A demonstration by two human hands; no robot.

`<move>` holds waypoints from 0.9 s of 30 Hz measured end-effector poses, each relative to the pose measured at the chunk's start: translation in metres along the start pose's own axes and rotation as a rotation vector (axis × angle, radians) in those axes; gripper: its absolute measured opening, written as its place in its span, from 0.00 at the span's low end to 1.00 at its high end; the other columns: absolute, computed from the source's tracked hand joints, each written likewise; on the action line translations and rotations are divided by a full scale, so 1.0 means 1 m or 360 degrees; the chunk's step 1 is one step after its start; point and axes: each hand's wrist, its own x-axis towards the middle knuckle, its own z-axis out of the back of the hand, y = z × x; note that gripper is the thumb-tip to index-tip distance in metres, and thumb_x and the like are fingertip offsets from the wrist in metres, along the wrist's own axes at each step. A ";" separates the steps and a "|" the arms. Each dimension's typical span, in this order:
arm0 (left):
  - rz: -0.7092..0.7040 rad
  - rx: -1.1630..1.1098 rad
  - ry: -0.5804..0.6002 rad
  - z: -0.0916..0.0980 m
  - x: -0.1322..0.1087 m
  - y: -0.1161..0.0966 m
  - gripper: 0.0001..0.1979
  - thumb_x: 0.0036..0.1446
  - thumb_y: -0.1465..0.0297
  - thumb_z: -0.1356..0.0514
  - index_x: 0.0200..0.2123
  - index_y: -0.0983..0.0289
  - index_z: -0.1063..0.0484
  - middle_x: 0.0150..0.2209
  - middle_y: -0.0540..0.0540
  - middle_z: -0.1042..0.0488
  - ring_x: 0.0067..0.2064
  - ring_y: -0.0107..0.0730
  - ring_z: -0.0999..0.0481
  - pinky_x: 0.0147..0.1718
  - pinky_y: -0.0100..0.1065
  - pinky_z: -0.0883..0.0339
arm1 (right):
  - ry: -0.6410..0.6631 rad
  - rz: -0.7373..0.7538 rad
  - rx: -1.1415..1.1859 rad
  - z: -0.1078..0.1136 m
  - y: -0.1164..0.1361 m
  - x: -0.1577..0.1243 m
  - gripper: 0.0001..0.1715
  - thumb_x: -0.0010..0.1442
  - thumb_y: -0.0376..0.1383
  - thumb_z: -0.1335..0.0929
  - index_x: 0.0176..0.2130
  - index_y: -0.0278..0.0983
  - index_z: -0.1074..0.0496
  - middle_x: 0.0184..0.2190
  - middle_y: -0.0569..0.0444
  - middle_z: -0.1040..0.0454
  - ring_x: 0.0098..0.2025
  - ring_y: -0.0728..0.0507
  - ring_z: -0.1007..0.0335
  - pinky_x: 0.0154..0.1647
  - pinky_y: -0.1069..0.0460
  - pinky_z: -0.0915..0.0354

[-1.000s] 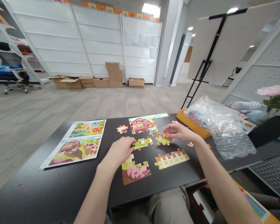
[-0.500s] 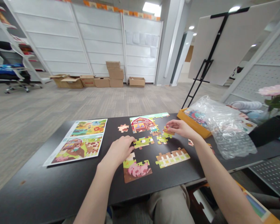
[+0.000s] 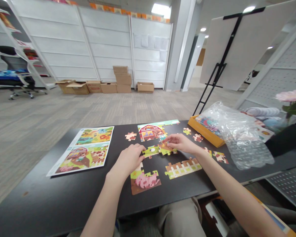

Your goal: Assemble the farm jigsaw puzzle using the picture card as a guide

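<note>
Pig section (image 3: 144,181) is lying nearest on the black table (image 3: 27,191), with the fence section (image 3: 183,168) lying just right of it, neither being held. Left hand (image 3: 126,160) is resting half curled at the right end of the sheep piece (image 3: 150,150); whether it is gripping cannot be told. Right hand (image 3: 180,144) is pinching the green piece (image 3: 167,149) between thumb and fingers, nearly closed, and is pressing it against the sheep piece. Together these two pieces are pointing sideways, long axis running left to right, roughly along the table edge. Step in hand appears to be joining them; the next move seems to call for seating the tabs flat. Beyond, the barn section (image 3: 151,132) is lying ahead, the picture sheet (image 3: 93,149) left, the orange tray (image 3: 204,132) and plastic bag (image 3: 244,144) right, cardboard boxes (image 3: 120,79) standing far off
</note>
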 end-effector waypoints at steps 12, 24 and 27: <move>-0.0006 0.0007 -0.0003 0.001 0.000 0.000 0.10 0.65 0.69 0.41 0.49 0.59 0.25 0.52 0.56 0.23 0.52 0.42 0.25 0.47 0.38 0.30 | 0.0049 -0.0015 -0.0042 -0.020 -0.011 0.002 0.22 0.48 0.48 0.22 0.38 0.37 0.23 0.32 0.53 0.20 0.35 0.44 0.22 0.43 0.48 0.26; -0.0013 -0.0037 0.0002 0.000 0.000 0.000 0.11 0.64 0.72 0.41 0.48 0.59 0.25 0.52 0.56 0.23 0.54 0.42 0.25 0.48 0.38 0.30 | 0.0231 0.0066 -0.0590 -0.008 0.013 -0.008 0.17 0.58 0.48 0.27 0.37 0.37 0.21 0.32 0.53 0.19 0.33 0.45 0.25 0.35 0.52 0.32; -0.0016 -0.0039 -0.0009 -0.001 0.000 0.001 0.11 0.64 0.72 0.41 0.48 0.58 0.25 0.52 0.56 0.23 0.53 0.41 0.25 0.49 0.38 0.30 | 0.0298 0.0058 -0.0684 -0.005 0.017 -0.010 0.17 0.58 0.48 0.27 0.38 0.38 0.21 0.31 0.54 0.19 0.32 0.45 0.26 0.34 0.52 0.33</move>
